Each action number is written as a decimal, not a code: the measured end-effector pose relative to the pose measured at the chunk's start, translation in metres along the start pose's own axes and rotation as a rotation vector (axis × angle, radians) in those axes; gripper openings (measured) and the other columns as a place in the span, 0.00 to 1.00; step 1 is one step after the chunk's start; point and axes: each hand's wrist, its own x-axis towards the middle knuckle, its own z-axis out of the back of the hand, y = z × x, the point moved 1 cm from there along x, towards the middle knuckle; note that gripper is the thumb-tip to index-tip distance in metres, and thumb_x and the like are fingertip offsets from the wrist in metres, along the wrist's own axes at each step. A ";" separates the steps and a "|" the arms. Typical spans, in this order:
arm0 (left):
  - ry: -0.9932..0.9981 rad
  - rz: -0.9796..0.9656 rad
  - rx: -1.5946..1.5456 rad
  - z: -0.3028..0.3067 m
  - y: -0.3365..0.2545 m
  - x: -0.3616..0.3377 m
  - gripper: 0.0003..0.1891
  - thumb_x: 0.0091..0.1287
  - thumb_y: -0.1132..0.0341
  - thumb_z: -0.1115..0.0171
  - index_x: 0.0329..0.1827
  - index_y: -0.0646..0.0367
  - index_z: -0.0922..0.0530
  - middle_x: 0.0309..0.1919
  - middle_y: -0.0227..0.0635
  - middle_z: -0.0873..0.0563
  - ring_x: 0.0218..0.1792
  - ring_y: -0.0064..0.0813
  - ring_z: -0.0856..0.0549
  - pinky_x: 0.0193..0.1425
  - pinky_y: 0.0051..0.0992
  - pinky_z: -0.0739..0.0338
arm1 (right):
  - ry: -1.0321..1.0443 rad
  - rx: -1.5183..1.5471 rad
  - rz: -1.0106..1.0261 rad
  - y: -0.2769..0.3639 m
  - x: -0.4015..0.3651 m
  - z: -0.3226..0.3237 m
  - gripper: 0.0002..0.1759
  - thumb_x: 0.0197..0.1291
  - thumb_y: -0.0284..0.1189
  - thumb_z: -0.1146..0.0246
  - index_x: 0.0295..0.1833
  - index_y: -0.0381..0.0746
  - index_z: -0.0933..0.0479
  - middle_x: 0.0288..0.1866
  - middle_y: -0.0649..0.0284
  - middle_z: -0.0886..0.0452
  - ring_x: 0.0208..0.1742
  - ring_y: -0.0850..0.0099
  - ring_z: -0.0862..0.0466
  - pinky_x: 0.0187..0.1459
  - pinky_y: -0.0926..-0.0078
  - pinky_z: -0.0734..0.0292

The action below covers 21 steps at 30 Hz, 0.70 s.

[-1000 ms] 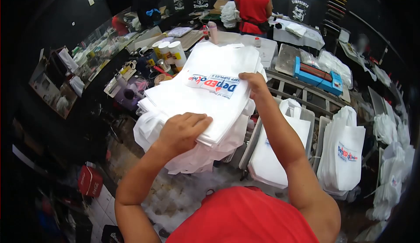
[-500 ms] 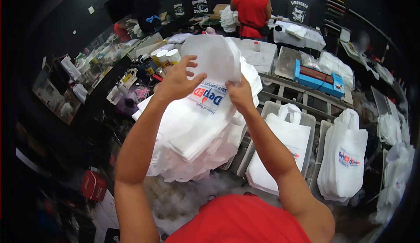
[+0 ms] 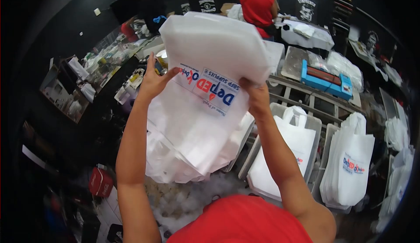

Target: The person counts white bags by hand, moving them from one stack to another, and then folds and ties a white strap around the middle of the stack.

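Observation:
A white fabric tote bag (image 3: 205,133), printed upside down with blue and red DepED lettering, tilts up in front of me. My right hand (image 3: 255,95) grips its right edge beside the print, thumb on the front face. At the left edge is my left hand (image 3: 155,80), open, index finger stretched upward and thumb apart at the edge of the print; its other fingers are mostly hidden. Underneath lies a thick pile of white bags (image 3: 175,168) with uneven edges.
To the right, two stacks of printed white bags, a nearer stack (image 3: 280,155) and a farther stack (image 3: 348,160), rest on boards. Beyond them stands a blue machine (image 3: 326,80) on a metal frame (image 3: 302,97). A person in red (image 3: 257,6) works at the back; a red bag (image 3: 100,181) sits lower left.
The held bag has risen toward me and spread flatter, showing more of its print. My left hand has moved left and down to its left edge; my right hand keeps its grip.

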 end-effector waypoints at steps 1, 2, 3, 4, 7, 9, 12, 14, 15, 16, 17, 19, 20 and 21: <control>0.021 0.065 -0.132 0.007 0.005 0.002 0.68 0.51 0.31 0.25 0.84 0.61 0.55 0.76 0.61 0.35 0.76 0.52 0.33 0.78 0.38 0.38 | -0.016 0.045 0.022 0.009 0.001 -0.008 0.18 0.61 0.21 0.32 0.57 0.34 0.20 0.51 0.61 0.16 0.52 0.70 0.17 0.55 0.69 0.21; 0.045 0.126 -0.266 0.015 0.011 0.006 0.70 0.48 0.29 0.24 0.83 0.63 0.54 0.75 0.60 0.33 0.76 0.51 0.32 0.77 0.37 0.36 | 0.019 0.067 0.028 0.023 0.002 -0.016 0.19 0.60 0.22 0.31 0.57 0.33 0.22 0.50 0.59 0.16 0.51 0.68 0.16 0.55 0.69 0.21; 0.126 0.062 -0.368 0.027 0.011 0.011 0.64 0.50 0.34 0.22 0.81 0.64 0.46 0.71 0.56 0.26 0.71 0.47 0.26 0.76 0.36 0.35 | 0.018 0.082 0.011 0.034 0.006 -0.025 0.21 0.60 0.23 0.30 0.59 0.32 0.23 0.51 0.57 0.17 0.51 0.67 0.16 0.55 0.68 0.20; 0.115 0.060 -0.366 0.042 0.003 0.012 0.64 0.50 0.34 0.22 0.81 0.64 0.46 0.71 0.56 0.26 0.71 0.47 0.26 0.76 0.36 0.35 | 0.013 0.096 -0.005 0.039 0.011 -0.031 0.23 0.60 0.24 0.30 0.60 0.32 0.25 0.51 0.56 0.17 0.50 0.66 0.16 0.54 0.68 0.19; 0.328 0.165 -0.589 0.064 -0.015 0.008 0.42 0.56 0.47 0.22 0.68 0.67 0.26 0.57 0.43 0.15 0.59 0.32 0.17 0.70 0.30 0.28 | 0.126 0.053 -0.036 0.047 0.027 -0.039 0.29 0.60 0.26 0.29 0.64 0.31 0.29 0.54 0.54 0.18 0.52 0.64 0.15 0.52 0.66 0.16; 0.396 0.150 -0.712 0.075 -0.020 -0.005 0.39 0.58 0.50 0.24 0.67 0.67 0.26 0.56 0.43 0.15 0.59 0.32 0.17 0.69 0.29 0.27 | 0.210 0.056 -0.145 0.052 0.036 -0.033 0.31 0.59 0.28 0.28 0.65 0.29 0.30 0.56 0.53 0.20 0.55 0.63 0.17 0.56 0.64 0.17; 0.554 0.072 -0.827 0.099 -0.013 -0.017 0.29 0.64 0.59 0.30 0.65 0.66 0.24 0.55 0.40 0.15 0.57 0.29 0.18 0.66 0.29 0.27 | 0.297 -0.010 -0.137 0.059 0.035 -0.056 0.32 0.59 0.30 0.27 0.65 0.29 0.30 0.56 0.53 0.20 0.56 0.62 0.17 0.59 0.63 0.20; 0.348 -0.027 -0.720 0.102 -0.005 -0.013 0.25 0.68 0.62 0.33 0.65 0.66 0.24 0.55 0.37 0.16 0.57 0.27 0.19 0.66 0.29 0.27 | 0.292 -0.114 -0.028 0.060 0.035 -0.069 0.34 0.56 0.28 0.26 0.66 0.28 0.30 0.56 0.53 0.19 0.54 0.63 0.17 0.57 0.67 0.19; 0.273 -0.109 -0.656 0.102 0.001 -0.004 0.22 0.71 0.64 0.35 0.65 0.65 0.23 0.56 0.36 0.16 0.57 0.25 0.20 0.64 0.28 0.28 | 0.298 -0.152 0.020 0.063 0.040 -0.068 0.33 0.55 0.27 0.27 0.65 0.29 0.29 0.55 0.55 0.19 0.53 0.65 0.17 0.55 0.68 0.19; 0.248 -0.156 -0.665 0.106 -0.001 -0.003 0.21 0.72 0.65 0.36 0.66 0.64 0.23 0.56 0.35 0.16 0.56 0.24 0.20 0.63 0.28 0.27 | 0.362 -0.137 0.031 0.071 0.047 -0.068 0.32 0.54 0.25 0.27 0.64 0.29 0.28 0.53 0.58 0.19 0.52 0.67 0.18 0.53 0.70 0.20; 0.224 -0.100 -0.571 0.123 0.010 0.004 0.21 0.72 0.67 0.36 0.66 0.64 0.24 0.55 0.33 0.16 0.54 0.24 0.19 0.62 0.29 0.25 | 0.385 -0.122 0.079 0.087 0.048 -0.075 0.31 0.54 0.26 0.27 0.63 0.29 0.28 0.52 0.58 0.19 0.52 0.68 0.17 0.52 0.69 0.19; 0.140 -0.204 -0.661 0.146 0.028 0.033 0.26 0.68 0.60 0.34 0.66 0.65 0.24 0.56 0.40 0.15 0.56 0.33 0.16 0.63 0.32 0.23 | 0.402 -0.287 0.123 0.122 0.054 -0.084 0.32 0.55 0.27 0.27 0.64 0.30 0.28 0.53 0.55 0.19 0.54 0.68 0.17 0.53 0.67 0.18; 0.085 -0.241 -0.615 0.157 0.005 0.035 0.27 0.69 0.59 0.35 0.66 0.67 0.24 0.57 0.43 0.16 0.57 0.35 0.17 0.64 0.32 0.24 | 0.397 -0.423 0.090 0.146 0.056 -0.089 0.33 0.56 0.29 0.26 0.65 0.31 0.29 0.54 0.54 0.20 0.56 0.66 0.17 0.55 0.64 0.18; 0.028 -0.290 -0.573 0.167 -0.023 0.038 0.28 0.69 0.57 0.37 0.65 0.69 0.25 0.58 0.45 0.18 0.58 0.36 0.18 0.65 0.32 0.25 | 0.450 -0.429 0.127 0.171 0.059 -0.101 0.37 0.57 0.33 0.27 0.68 0.28 0.32 0.59 0.48 0.23 0.59 0.60 0.20 0.56 0.59 0.17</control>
